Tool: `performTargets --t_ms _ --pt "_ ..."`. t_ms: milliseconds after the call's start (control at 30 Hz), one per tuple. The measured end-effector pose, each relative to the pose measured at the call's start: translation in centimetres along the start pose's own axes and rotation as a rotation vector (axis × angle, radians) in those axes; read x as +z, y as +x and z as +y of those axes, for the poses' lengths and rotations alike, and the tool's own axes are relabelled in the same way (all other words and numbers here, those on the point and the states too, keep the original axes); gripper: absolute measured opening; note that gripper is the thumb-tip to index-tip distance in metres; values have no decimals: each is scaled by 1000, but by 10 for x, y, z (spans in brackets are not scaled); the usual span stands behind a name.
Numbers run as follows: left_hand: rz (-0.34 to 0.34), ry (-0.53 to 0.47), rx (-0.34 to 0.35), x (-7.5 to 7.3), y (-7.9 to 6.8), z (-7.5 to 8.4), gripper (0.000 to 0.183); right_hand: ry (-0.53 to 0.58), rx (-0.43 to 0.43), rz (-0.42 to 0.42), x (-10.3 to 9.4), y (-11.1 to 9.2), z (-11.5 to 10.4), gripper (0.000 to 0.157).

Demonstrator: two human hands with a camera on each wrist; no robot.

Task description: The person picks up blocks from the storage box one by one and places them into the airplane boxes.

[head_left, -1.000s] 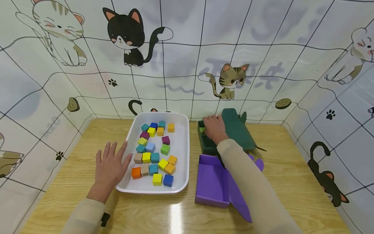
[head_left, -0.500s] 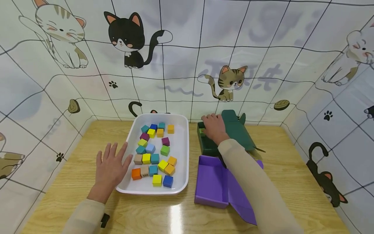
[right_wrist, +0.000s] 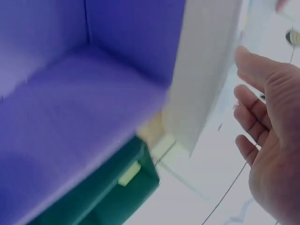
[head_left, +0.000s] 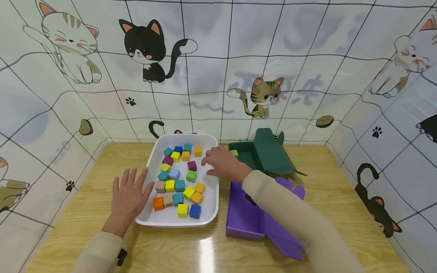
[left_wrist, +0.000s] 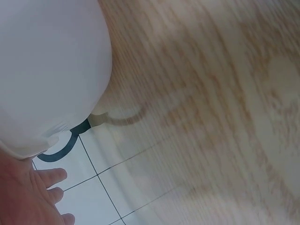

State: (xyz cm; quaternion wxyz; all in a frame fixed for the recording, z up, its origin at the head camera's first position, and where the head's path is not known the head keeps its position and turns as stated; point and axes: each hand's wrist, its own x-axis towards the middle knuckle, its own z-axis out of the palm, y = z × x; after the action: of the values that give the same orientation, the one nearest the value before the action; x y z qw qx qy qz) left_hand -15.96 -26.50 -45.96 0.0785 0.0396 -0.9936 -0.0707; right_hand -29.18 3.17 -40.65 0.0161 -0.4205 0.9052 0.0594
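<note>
twenty-three small cubes (head_left: 174, 174) could be counted in the one white tray (head_left: 211, 197): five teal, four yellow, four light orange, two dark blue, two maroon, two tan, and one each of light blue, yellow-green, green and red-orange. the right hand (head_left: 222, 163) hung over the tray's right rim, its fingers loosely bent, its thumb apart from them and nothing in its grasp; whether it touched the rim could not be told. its fingertips were near a maroon cube (head_left: 192, 165). the left hand (head_left: 130, 195) was at the tray's left rim, fingers straight and fanned, with hold of nothing.

right of the tray was one dark green box (head_left: 246, 153), its lid (head_left: 275, 155) folded back to the right, with one light green cube (head_left: 234, 153) in view near its left wall. in front of that was one purple box (head_left: 245, 212), its lid (head_left: 278, 227) also folded out rightward, partly under the right sleeve (head_left: 293, 216).

a narrow strip of the wood-grain surface (head_left: 341, 212) ran between tray and boxes; broader bands lay in front of the tray and right of the boxes. inside the tray, white floor showed along the right wall. the tray's back rim was near the cat-print wall (head_left: 211, 57).
</note>
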Motion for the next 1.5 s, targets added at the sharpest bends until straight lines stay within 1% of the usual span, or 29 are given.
performTargets --t_ms 100,233,333,433,567,733,867,967,1133,1267,1433,1500 --pt "-11 -4 -1 0 -1 0 63 3 -83 -60 3 2 -16 34" --pt "-12 -3 5 1 0 0 63 -20 -121 -116 8 3 -29 36" --pt "-2 1 8 2 0 0 63 -7 -128 -144 12 4 -34 37" --pt "9 6 10 3 -1 -2 63 29 -125 -166 15 5 -36 37" --pt "7 4 11 3 -1 -1 63 62 -109 -181 19 5 -38 38" --pt "-2 -1 11 3 0 0 63 60 -106 -182 21 8 -40 37" --pt "8 2 14 3 0 0 63 46 -101 -185 21 11 -42 36" --pt "13 0 13 4 -1 -1 63 44 -103 -170 20 13 -41 36" --pt "13 -2 8 5 -2 -3 63 48 -98 -134 10 12 -37 33" --pt "15 -2 15 5 -2 -2 64 50 -86 -120 -7 6 -32 33" --pt "24 -4 23 4 -1 -2 63 69 -56 -76 -30 -2 -17 32" --pt "28 -8 26 4 -1 -1 63 77 -33 -51 -36 -5 -8 32"
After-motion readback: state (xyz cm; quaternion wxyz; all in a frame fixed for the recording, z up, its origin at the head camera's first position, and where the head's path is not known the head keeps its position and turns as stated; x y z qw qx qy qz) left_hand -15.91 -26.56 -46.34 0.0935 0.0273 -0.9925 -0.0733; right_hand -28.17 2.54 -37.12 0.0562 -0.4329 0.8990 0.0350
